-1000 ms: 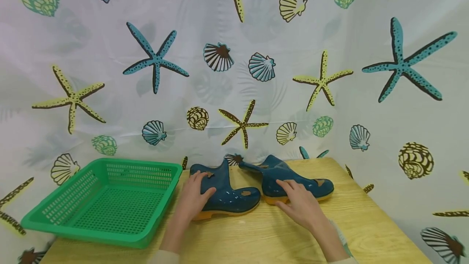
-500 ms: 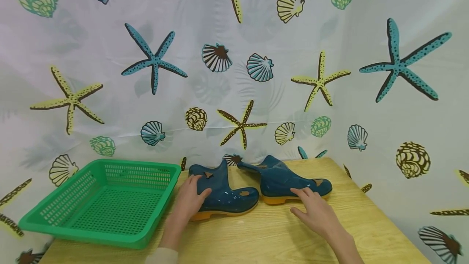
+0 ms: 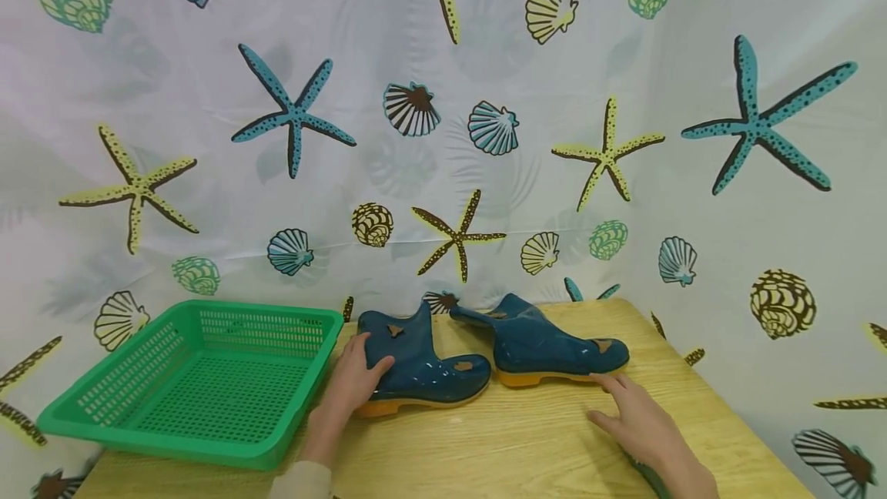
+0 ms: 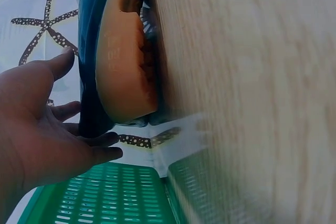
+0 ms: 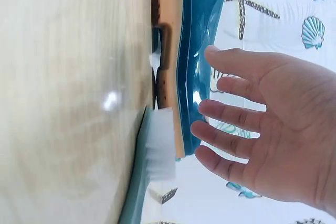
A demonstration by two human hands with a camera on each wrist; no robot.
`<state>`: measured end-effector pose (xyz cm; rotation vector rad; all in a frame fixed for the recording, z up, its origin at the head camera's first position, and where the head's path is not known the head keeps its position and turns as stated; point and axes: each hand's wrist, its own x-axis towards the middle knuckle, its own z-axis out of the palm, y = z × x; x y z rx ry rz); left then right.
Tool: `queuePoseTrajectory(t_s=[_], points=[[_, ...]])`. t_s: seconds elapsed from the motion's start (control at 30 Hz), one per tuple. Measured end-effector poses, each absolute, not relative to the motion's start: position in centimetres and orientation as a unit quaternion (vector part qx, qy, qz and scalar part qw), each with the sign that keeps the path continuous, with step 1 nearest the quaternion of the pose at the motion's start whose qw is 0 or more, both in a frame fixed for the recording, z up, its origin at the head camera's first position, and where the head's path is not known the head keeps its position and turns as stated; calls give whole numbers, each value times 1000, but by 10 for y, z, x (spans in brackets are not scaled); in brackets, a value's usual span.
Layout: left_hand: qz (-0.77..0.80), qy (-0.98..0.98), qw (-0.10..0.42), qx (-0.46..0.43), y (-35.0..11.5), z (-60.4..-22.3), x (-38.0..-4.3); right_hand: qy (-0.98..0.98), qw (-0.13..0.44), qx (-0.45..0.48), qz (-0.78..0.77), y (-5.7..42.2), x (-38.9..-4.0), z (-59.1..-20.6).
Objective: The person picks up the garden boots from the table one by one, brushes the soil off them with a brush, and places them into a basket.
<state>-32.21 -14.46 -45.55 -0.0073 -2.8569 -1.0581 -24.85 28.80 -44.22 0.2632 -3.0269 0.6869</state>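
Note:
Two dark teal rubber boots with orange soles and brown patches stand on the table, toes to the right. My left hand (image 3: 353,377) is at the heel and shaft of the left boot (image 3: 423,372), its fingers loosely spread. In the left wrist view that boot's sole (image 4: 123,64) faces the camera, and some fingers pass behind the heel. My right hand (image 3: 644,426) hovers low in front of the toe of the right boot (image 3: 547,345), fingers extended, palm bare. Below it lies a brush (image 5: 137,177) with a green handle and white bristles, mostly hidden by hand and wrist in the head view.
A green perforated plastic basket (image 3: 270,437) sits at the left of the wooden table (image 3: 457,457), beside my left forearm. A white curtain (image 3: 333,175) printed with starfish and shells hangs behind the boots and along the right side.
My right hand has moved right and toward me, from the right boot's heel to below its toe. The left hand has drawn slightly back along the left boot. The boots stay where they were.

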Motion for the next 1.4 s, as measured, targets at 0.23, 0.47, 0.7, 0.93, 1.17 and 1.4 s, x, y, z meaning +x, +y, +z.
queuePoseTrajectory(t_s=[0.23, 0.47, 0.7, 0.93, 1.17, 1.4], points=[[-374, -927, 30, 6, -145, -459, -326, -958, -41, 46, 280, 314, -245, -455], [-405, -914, 31, 26, -152, -459, -330, -944, -76, 25, 320, 336, -238, -465], [-404, -913, 38, 48, -154, -468, -336, -931, -145, -43, 333, 347, -230, -473], [-415, -906, 57, 58, -150, -476, -340, -923, -182, -84, 327, 355, -223, -477], [-444, -893, 40, 61, -149, -478, -336, -931, -183, -107, 298, 354, -220, -477], [-425, -901, 17, 86, -151, -477, -330, -923, -183, -115, 318, 348, -219, -475]])
